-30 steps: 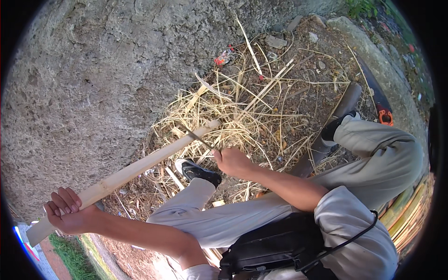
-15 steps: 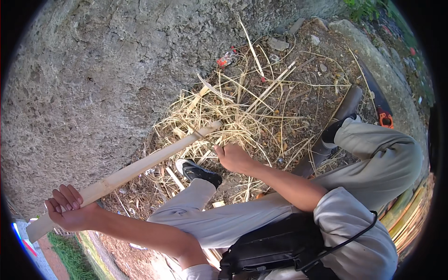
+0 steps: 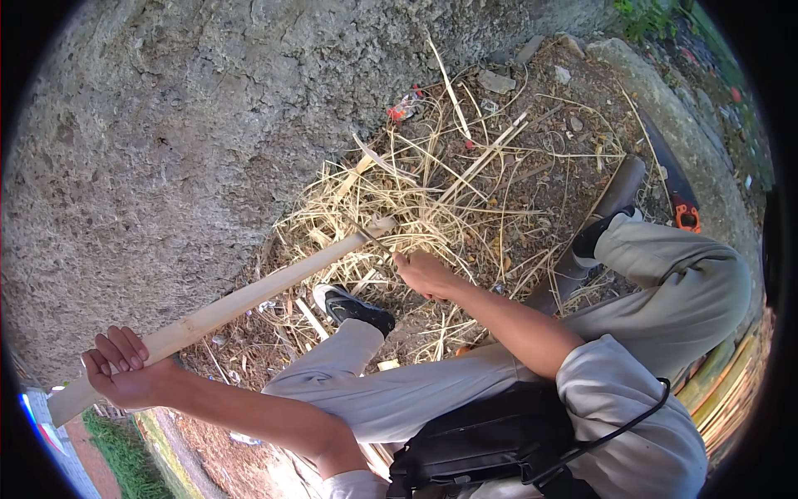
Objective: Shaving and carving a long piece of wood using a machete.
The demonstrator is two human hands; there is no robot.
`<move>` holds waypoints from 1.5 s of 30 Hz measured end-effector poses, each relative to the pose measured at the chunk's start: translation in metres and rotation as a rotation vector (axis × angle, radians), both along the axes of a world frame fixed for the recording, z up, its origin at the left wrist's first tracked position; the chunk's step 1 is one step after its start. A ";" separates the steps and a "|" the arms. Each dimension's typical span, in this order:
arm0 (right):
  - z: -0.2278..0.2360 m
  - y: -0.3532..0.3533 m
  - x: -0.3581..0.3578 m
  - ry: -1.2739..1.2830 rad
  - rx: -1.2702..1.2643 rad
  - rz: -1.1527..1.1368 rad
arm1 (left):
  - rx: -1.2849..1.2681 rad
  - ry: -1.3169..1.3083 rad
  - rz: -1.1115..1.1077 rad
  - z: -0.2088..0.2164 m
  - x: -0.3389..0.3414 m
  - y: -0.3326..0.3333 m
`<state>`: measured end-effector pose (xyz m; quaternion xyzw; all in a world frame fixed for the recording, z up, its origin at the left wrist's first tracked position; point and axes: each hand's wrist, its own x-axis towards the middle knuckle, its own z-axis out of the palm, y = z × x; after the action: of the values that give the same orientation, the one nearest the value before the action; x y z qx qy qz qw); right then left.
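My left hand (image 3: 129, 366) is closed around the lower left end of a long, pale bamboo slat (image 3: 249, 299). From there the slat slants up and to the right, its far end over a heap of thin shavings (image 3: 424, 220). Closed around a handle is my right hand (image 3: 426, 274), just right of that far end. A thin dark knife (image 3: 374, 239) extends from it, its blade lying across the slat near the tip. My fingers hide most of the handle.
A rough grey stone (image 3: 166, 166) fills the upper left. At the right, a handsaw with an orange handle (image 3: 687, 218) lies beside a dark pole (image 3: 619, 187). My shoe (image 3: 353, 306) rests below the slat, and a black bag (image 3: 490, 441) sits at my waist.
My right hand has shifted slightly right and its wrist has turned. The knife blade now shows more plainly, nearer the slat's tip. My left hand and the slat have barely moved.
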<state>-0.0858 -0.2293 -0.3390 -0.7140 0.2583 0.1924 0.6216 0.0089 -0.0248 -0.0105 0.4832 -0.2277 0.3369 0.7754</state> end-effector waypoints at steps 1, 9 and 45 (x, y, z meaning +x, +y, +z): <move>-0.006 0.005 -0.002 -0.071 -0.072 0.043 | 0.007 0.001 -0.016 -0.001 0.000 0.001; -0.108 0.002 -0.025 -0.083 -0.317 -0.020 | 0.004 -0.005 -0.021 -0.001 -0.009 -0.002; -0.001 0.057 -0.018 -0.457 -0.451 -0.034 | 0.020 -0.148 -0.071 0.030 -0.072 0.082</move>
<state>-0.1036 -0.1727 -0.3399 -0.8541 0.1601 -0.0456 0.4928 -0.0634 0.0572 0.0193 0.4562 -0.3048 0.3416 0.7631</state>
